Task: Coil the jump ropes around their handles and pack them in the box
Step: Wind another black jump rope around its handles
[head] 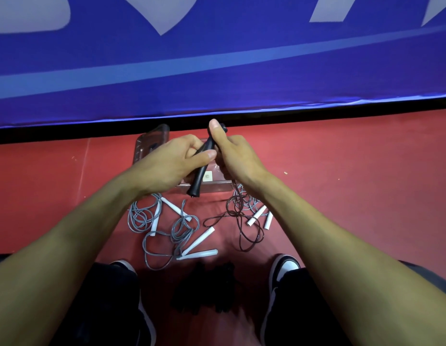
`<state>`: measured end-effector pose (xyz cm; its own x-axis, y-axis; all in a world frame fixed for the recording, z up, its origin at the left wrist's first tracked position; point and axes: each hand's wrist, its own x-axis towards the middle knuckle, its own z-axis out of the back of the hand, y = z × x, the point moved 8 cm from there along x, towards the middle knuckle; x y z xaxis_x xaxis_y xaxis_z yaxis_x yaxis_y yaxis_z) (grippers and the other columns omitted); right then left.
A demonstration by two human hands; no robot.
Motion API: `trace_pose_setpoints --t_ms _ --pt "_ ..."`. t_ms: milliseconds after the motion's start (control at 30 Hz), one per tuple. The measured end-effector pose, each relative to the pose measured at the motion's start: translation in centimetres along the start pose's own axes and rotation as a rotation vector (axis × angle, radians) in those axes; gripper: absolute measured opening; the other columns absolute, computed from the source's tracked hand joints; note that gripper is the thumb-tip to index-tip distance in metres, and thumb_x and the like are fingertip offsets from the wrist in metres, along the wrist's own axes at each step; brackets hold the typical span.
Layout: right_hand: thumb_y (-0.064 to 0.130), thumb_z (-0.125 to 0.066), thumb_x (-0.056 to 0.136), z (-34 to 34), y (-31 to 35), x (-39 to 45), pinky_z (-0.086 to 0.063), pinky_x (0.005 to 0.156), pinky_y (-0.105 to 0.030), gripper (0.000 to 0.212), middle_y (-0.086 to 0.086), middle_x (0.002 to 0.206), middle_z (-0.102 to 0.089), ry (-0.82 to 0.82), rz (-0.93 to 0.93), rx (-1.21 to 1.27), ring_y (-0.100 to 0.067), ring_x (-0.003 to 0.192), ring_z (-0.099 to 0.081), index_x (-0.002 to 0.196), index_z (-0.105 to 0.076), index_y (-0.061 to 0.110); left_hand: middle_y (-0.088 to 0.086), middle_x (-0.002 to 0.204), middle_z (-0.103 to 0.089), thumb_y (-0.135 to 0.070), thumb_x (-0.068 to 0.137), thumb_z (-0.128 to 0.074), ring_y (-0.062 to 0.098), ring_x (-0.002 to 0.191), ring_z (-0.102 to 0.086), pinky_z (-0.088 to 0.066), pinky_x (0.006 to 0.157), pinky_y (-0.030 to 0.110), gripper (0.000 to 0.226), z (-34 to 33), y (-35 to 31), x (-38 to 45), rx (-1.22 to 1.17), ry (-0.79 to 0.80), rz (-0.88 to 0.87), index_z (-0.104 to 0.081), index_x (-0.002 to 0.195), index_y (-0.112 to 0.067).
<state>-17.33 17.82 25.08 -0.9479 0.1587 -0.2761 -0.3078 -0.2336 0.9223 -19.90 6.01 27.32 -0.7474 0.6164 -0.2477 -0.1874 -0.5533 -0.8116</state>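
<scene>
My left hand [177, 158] and my right hand [233, 151] both grip the black handles [200, 174] of a jump rope, held together above a clear plastic box [152, 141]. Its dark rope [239, 218] hangs from under my right hand and lies in loops on the red floor. Grey jump ropes with white handles [172, 231] lie tangled on the floor below my hands. More white handles [258, 214] with grey cord sit beside the dark rope on the right.
A blue padded barrier [217, 58] with a black base runs across the back, right behind the box. My two shoes [283, 268] stand at the bottom on the red floor [354, 183]. A dark blurred object [204, 285] lies between my feet.
</scene>
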Motion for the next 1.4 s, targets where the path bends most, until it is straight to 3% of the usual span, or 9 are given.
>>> trace_pose_setpoints --t_ms 167,333,433,633,767,933,1033,1233,1400 --pt "0.067 -0.031 0.099 0.0 1.3 -0.5 -0.033 0.054 -0.031 0.069 -0.003 0.054 -0.043 0.011 0.092 -0.224 -0.017 0.049 -0.038 0.063 -0.047 0.010 0.002 0.080 -0.070 -0.060 0.074 -0.071 0.032 0.079 -0.068 -0.052 0.074 0.053 0.045 0.9 0.8 -0.4 -0.093 -0.078 0.038 -0.055 0.089 -0.021" --pt "0.055 -0.030 0.105 0.1 2.0 -0.8 -0.032 0.057 -0.032 0.068 0.000 0.051 -0.048 -0.019 0.135 -0.314 -0.017 0.052 -0.044 0.056 -0.045 0.011 0.008 0.080 -0.065 -0.010 0.099 -0.061 0.025 0.072 -0.071 -0.062 0.066 0.042 0.016 -1.0 0.2 -0.5 -0.411 0.004 0.051 -0.049 0.110 -0.007" --pt "0.058 -0.033 0.103 0.4 2.1 -1.0 -0.032 0.057 -0.033 0.069 0.003 0.048 -0.046 -0.037 0.129 -0.354 -0.017 0.053 -0.045 0.052 -0.047 0.014 0.008 0.069 -0.059 -0.019 0.102 -0.056 0.026 0.055 -0.058 -0.051 0.050 0.036 0.016 -0.9 -0.2 -0.5 -0.225 -0.056 0.035 -0.041 0.103 -0.014" --pt "0.072 -0.049 0.090 0.9 1.0 -0.4 -0.034 0.055 -0.029 0.065 0.010 0.043 -0.036 -0.055 0.022 -0.093 -0.013 0.044 -0.036 0.053 -0.039 0.021 -0.003 0.100 -0.064 -0.047 0.106 -0.035 0.019 0.093 -0.060 -0.047 0.084 0.040 0.035 -0.8 -1.2 -0.5 0.064 -0.132 -0.031 -0.050 0.110 -0.015" --pt "0.074 -0.051 0.088 0.9 0.6 0.0 -0.035 0.061 -0.037 0.059 0.007 0.050 -0.038 -0.039 0.001 -0.006 -0.016 0.050 -0.036 0.062 -0.050 0.021 -0.017 0.065 -0.055 -0.051 0.095 -0.031 0.008 0.064 -0.045 -0.037 0.070 0.036 0.045 -0.5 0.0 0.4 -0.085 -0.100 -0.033 -0.054 0.077 -0.017" --pt "0.079 -0.039 0.088 0.9 0.8 -0.1 -0.056 0.066 -0.045 0.089 -0.012 0.060 -0.059 -0.030 0.046 -0.232 -0.026 0.057 -0.054 0.078 -0.061 -0.007 -0.016 0.065 -0.054 -0.043 0.094 -0.049 0.003 0.058 -0.045 -0.036 0.063 0.035 0.024 -0.5 1.1 0.5 -0.202 -0.084 -0.022 -0.058 0.086 -0.022" --pt "0.071 -0.036 0.096 0.8 1.2 -0.4 -0.047 0.059 -0.037 0.084 -0.007 0.058 -0.055 -0.029 0.098 -0.345 -0.022 0.057 -0.052 0.079 -0.064 -0.006 -0.026 0.071 -0.064 -0.029 0.097 -0.064 -0.006 0.065 -0.057 -0.042 0.067 0.032 0.007 0.4 1.0 0.5 -0.038 -0.142 -0.064 -0.059 0.092 -0.030" --pt "0.051 -0.036 0.103 -0.2 2.1 -0.2 -0.028 0.052 -0.032 0.063 -0.004 0.056 -0.037 0.029 0.245 -0.315 -0.017 0.051 -0.031 0.063 -0.044 0.004 -0.001 0.064 -0.066 -0.034 0.079 -0.084 0.012 0.052 -0.055 -0.043 0.058 0.034 0.035 2.2 0.3 -0.3 0.073 -0.276 -0.034 -0.054 0.082 -0.016" --pt "0.037 -0.035 0.107 -0.7 2.1 -0.4 -0.030 0.054 -0.027 0.051 0.007 0.049 -0.041 0.085 0.269 -0.175 -0.008 0.045 -0.035 0.064 -0.044 0.013 -0.006 0.064 -0.067 -0.019 0.088 -0.077 0.012 0.059 -0.066 -0.047 0.058 0.028 0.029 1.1 1.1 -0.1 -0.162 -0.103 0.003 -0.049 0.086 -0.014"
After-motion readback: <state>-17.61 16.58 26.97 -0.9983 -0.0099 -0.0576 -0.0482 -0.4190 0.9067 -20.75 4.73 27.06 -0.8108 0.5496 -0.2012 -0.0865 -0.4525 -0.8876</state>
